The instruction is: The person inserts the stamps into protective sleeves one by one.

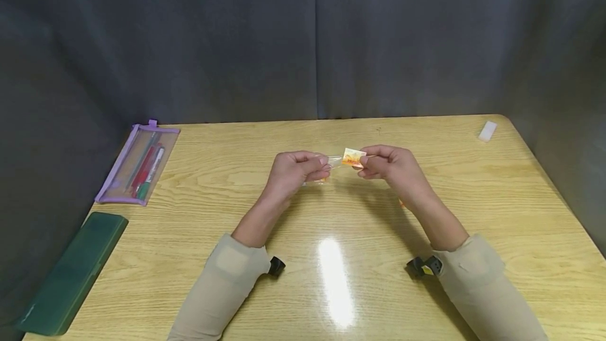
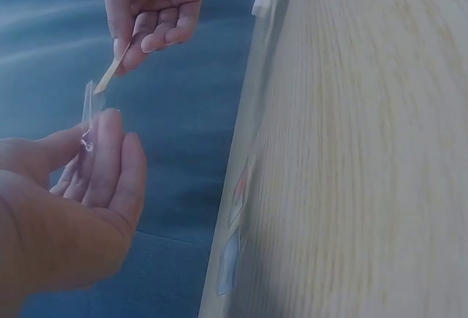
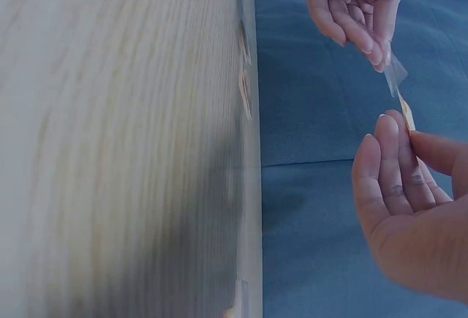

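In the head view my left hand (image 1: 297, 168) pinches a small clear plastic wrapper (image 1: 335, 161) between thumb and fingers. Opposite it, my right hand (image 1: 396, 170) pinches a small white, yellow and orange printed piece (image 1: 352, 157), which looks thin and flat edge-on in the left wrist view. The wrapper's free end and the printed piece meet or nearly meet; whether they touch I cannot tell. Both are held above the wooden table (image 1: 379, 288). Partly hidden below the left fingers lies another clear and orange item (image 1: 324, 179). An orange scrap (image 1: 402, 203) peeks out beside the right wrist.
A purple-edged mesh pouch (image 1: 118, 172) with pens inside lies at the back left. Nearer, along the left edge, is a dark green case (image 1: 76, 272). A small white block (image 1: 487, 131) sits at the back right. Dark curtains (image 1: 312, 41) surround the table's back and sides.
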Demonstrator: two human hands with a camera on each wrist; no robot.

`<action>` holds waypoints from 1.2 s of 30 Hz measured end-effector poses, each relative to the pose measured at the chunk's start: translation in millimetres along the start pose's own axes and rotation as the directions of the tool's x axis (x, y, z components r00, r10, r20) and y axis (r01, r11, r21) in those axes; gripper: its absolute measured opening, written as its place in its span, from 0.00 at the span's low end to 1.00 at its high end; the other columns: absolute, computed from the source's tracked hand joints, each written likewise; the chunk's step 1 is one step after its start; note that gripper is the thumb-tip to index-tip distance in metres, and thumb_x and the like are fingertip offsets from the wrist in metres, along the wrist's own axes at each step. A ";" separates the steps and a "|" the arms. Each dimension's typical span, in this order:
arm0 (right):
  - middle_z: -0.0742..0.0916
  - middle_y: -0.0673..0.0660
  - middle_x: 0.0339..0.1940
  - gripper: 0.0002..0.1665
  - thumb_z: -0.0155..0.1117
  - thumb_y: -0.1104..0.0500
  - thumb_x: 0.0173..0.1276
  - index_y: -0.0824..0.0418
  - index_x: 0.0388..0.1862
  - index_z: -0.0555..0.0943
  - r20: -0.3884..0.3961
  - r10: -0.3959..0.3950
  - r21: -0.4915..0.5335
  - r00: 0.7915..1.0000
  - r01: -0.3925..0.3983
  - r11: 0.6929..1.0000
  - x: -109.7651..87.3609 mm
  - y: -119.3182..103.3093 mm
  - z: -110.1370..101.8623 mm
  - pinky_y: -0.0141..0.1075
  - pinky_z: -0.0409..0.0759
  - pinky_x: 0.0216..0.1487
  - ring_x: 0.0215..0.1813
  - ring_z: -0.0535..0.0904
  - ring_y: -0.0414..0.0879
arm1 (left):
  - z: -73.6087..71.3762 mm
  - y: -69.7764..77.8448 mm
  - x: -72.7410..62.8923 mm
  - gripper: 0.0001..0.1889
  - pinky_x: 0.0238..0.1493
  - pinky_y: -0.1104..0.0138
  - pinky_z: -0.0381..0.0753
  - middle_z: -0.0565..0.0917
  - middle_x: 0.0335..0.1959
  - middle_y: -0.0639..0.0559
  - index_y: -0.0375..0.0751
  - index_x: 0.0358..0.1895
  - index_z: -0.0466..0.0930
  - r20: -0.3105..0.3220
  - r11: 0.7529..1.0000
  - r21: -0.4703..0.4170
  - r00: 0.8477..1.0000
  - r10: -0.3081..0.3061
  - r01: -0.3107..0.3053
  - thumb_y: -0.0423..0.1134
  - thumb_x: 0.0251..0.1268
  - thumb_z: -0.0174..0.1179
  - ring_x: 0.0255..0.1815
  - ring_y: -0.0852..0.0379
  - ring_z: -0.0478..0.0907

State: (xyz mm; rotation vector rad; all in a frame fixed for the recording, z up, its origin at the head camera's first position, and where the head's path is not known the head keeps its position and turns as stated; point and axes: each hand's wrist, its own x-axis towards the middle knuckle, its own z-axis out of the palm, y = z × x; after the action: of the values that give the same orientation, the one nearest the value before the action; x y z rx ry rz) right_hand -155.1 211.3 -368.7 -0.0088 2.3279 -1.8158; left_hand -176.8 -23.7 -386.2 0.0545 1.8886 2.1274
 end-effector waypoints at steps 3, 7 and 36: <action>0.90 0.49 0.41 0.20 0.61 0.56 0.76 0.66 0.60 0.80 -0.009 0.012 -0.013 1.000 -0.012 1.000 -1.5 -0.7 -1.6 0.30 0.86 0.53 0.42 0.90 0.44 | 0.7 -0.1 -0.1 0.10 0.57 0.52 0.85 0.88 0.42 0.39 0.26 0.48 0.85 -0.003 1.000 -0.022 1.000 0.005 -0.005 0.29 0.68 0.64 0.35 0.59 0.90; 0.91 0.48 0.39 0.21 0.61 0.56 0.76 0.67 0.61 0.80 -0.013 0.017 -0.019 1.000 -0.017 1.000 -2.6 -2.3 -2.5 0.30 0.85 0.53 0.42 0.90 0.43 | 0.9 -0.3 -0.9 0.11 0.61 0.47 0.82 0.87 0.44 0.40 0.29 0.50 0.86 -0.007 1.000 -0.012 1.000 0.012 -0.012 0.30 0.67 0.64 0.37 0.59 0.89; 0.92 0.54 0.39 0.19 0.60 0.59 0.75 0.71 0.57 0.82 0.032 0.067 -0.055 0.997 -0.066 0.996 0.8 -1.0 -1.9 0.34 0.88 0.47 0.35 0.88 0.38 | 8.8 -1.8 -1.9 0.10 0.61 0.45 0.82 0.89 0.43 0.40 0.33 0.44 0.88 -0.039 0.999 0.042 0.999 0.036 -0.034 0.35 0.63 0.71 0.38 0.56 0.90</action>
State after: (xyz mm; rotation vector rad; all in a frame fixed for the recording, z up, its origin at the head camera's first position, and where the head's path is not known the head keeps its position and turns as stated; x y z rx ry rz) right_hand -156.3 212.8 -367.4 0.0297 2.3244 -1.7086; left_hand -172.7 -15.6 -386.4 0.0546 1.9681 2.1276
